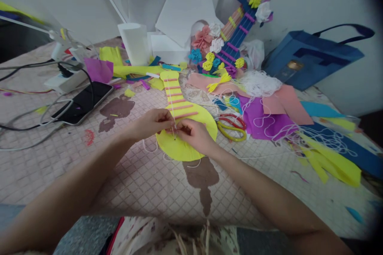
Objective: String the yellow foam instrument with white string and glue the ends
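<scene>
A yellow paper guitar (191,147) lies flat on the table, its neck pointing away from me and crossed by several pink strips (176,101). White string (170,95) runs lengthwise down the neck to my fingers. My left hand (155,123) is closed in a pinch on the string above the guitar's round body. Just right of it, my right hand (194,133) also pinches the string, fingertips close to the left ones. Loose string ends curl out under the lower edge of the body. The fingertips partly hide the string between them.
Right of the guitar lie red-and-yellow-handled scissors (231,127), purple paper (263,119) and tangled white string (260,84). Behind stand a blue flowered paper guitar (236,40), a white cup (134,44) and a blue bag (311,57). A phone (85,101) with cables lies left.
</scene>
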### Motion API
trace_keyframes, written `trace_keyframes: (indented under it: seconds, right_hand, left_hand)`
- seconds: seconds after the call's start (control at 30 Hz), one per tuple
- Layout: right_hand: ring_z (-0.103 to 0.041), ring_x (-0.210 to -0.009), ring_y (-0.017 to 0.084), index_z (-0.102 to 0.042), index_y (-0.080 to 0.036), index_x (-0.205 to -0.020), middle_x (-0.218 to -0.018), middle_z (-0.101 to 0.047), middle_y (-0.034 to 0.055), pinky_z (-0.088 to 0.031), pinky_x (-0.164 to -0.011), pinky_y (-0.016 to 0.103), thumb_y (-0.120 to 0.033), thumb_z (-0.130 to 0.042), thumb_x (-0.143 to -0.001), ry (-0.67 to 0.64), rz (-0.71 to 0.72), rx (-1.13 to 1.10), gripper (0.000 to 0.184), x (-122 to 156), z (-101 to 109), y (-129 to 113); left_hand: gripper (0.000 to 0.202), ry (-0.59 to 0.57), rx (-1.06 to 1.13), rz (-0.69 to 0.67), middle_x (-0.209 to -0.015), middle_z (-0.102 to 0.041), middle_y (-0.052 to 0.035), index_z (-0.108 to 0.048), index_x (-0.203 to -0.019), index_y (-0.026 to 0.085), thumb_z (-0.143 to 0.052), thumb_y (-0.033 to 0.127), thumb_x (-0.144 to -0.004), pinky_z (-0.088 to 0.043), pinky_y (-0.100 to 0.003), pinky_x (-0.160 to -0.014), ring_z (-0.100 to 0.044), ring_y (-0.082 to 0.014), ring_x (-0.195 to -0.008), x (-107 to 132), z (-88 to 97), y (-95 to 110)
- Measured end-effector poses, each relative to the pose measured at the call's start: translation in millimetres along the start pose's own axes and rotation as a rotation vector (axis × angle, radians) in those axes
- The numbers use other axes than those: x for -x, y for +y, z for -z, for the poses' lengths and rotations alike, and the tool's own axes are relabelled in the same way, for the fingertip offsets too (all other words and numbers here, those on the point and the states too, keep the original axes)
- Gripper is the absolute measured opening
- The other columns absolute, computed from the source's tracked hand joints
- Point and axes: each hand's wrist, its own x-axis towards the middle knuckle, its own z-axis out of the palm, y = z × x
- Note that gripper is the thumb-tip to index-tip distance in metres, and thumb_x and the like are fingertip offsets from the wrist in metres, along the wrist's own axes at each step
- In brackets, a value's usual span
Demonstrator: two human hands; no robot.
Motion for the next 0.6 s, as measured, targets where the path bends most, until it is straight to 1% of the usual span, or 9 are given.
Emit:
trace_keyframes:
  seconds: [0.13,0.23,0.3,0.37,0.4,0.47,0.53,0.57,0.6]
  right_hand:
    - [-0.041,-0.058,0.008,-0.056,-0.016,-0.074,-0.065,-0.051,-0.0030,-0.029,-0.055,0.022,-0.026,-0.056,-0.081,-0.017,0.036,-0.066,0.012,-0.8,3.7,2.0]
    - [-0.041,-0.060,0.008,-0.052,-0.016,-0.074,-0.068,-0.049,-0.0030,-0.031,-0.056,0.022,-0.024,-0.053,-0.083,-0.014,0.054,-0.164,0.012,-2.2,7.4,2.2]
    - [-0.042,-0.060,0.008,-0.052,-0.017,-0.075,-0.069,-0.049,-0.0029,-0.032,-0.057,0.022,-0.025,-0.053,-0.083,-0.017,0.042,-0.227,0.011,-2.6,8.9,3.1]
    - [-0.046,-0.061,0.009,-0.051,-0.017,-0.076,-0.070,-0.050,-0.0023,-0.034,-0.057,0.022,-0.028,-0.054,-0.083,-0.028,0.008,-0.289,0.013,-2.3,8.8,4.8]
    - [-0.049,-0.062,0.009,-0.051,-0.018,-0.076,-0.071,-0.050,-0.0020,-0.035,-0.057,0.022,-0.030,-0.055,-0.083,-0.041,-0.010,-0.330,0.015,-2.1,8.1,5.7]
    - [-0.057,-0.068,0.011,-0.048,-0.018,-0.075,-0.072,-0.050,-0.0014,-0.035,-0.056,0.022,-0.032,-0.056,-0.083,-0.071,-0.032,-0.422,0.018,-1.6,6.1,7.3]
    - [-0.061,-0.072,0.013,-0.048,-0.019,-0.075,-0.074,-0.050,-0.0011,-0.034,-0.055,0.022,-0.033,-0.055,-0.083,-0.086,-0.036,-0.488,0.018,-1.3,4.5,8.3]
    - [-0.061,-0.073,0.013,-0.048,-0.019,-0.076,-0.074,-0.050,-0.0012,-0.035,-0.055,0.022,-0.033,-0.055,-0.083,-0.081,-0.035,-0.497,0.018,-1.3,4.0,8.5]
    - [-0.061,-0.071,0.012,-0.048,-0.019,-0.077,-0.074,-0.050,-0.0015,-0.035,-0.055,0.022,-0.032,-0.055,-0.083,-0.069,-0.033,-0.491,0.016,-1.2,3.8,8.6]
  left_hand:
    - [0.020,-0.034,0.032,0.018,-0.061,-0.055,0.0009,-0.050,-0.073,0.015,-0.054,0.032,-0.082,-0.037,-0.020,-0.048,-0.049,-0.0085,-0.052,0.5,0.7,-0.1]
    - [0.017,-0.039,0.115,0.041,-0.058,-0.050,0.0034,-0.051,-0.074,0.015,-0.057,0.029,-0.080,-0.038,-0.020,-0.051,-0.048,-0.0077,-0.052,1.4,1.4,0.1]
    - [0.015,-0.029,0.251,0.081,-0.059,-0.051,0.0035,-0.052,-0.077,0.015,-0.060,0.027,-0.077,-0.041,-0.021,-0.056,-0.052,-0.0085,-0.057,1.8,2.9,1.1]
    - [0.017,-0.008,0.447,0.100,-0.061,-0.050,0.0036,-0.052,-0.081,0.016,-0.063,0.028,-0.076,-0.042,-0.021,-0.058,-0.054,-0.0089,-0.060,1.9,5.6,2.4]
    - [0.018,0.003,0.541,0.096,-0.060,-0.048,0.0042,-0.052,-0.082,0.017,-0.063,0.029,-0.076,-0.041,-0.019,-0.056,-0.052,-0.0079,-0.058,1.7,7.2,2.8]
    - [0.019,0.019,0.642,0.076,-0.056,-0.040,0.0064,-0.051,-0.080,0.017,-0.064,0.031,-0.076,-0.032,-0.016,-0.046,-0.041,-0.0045,-0.047,1.1,10.8,2.7]
    - [0.020,0.055,0.534,0.048,-0.053,-0.035,0.0075,-0.052,-0.077,0.017,-0.064,0.033,-0.076,-0.023,-0.017,-0.041,-0.029,-0.0033,-0.041,0.5,13.6,0.9]
    - [0.021,0.077,0.408,0.025,-0.053,-0.038,0.0069,-0.054,-0.077,0.017,-0.065,0.034,-0.075,-0.022,-0.017,-0.041,-0.030,-0.0037,-0.042,0.3,14.4,-0.4]
    - [0.021,0.093,0.258,-0.003,-0.055,-0.043,0.0054,-0.056,-0.077,0.016,-0.066,0.035,-0.074,-0.025,-0.018,-0.043,-0.034,-0.0046,-0.045,0.2,14.8,-1.8]
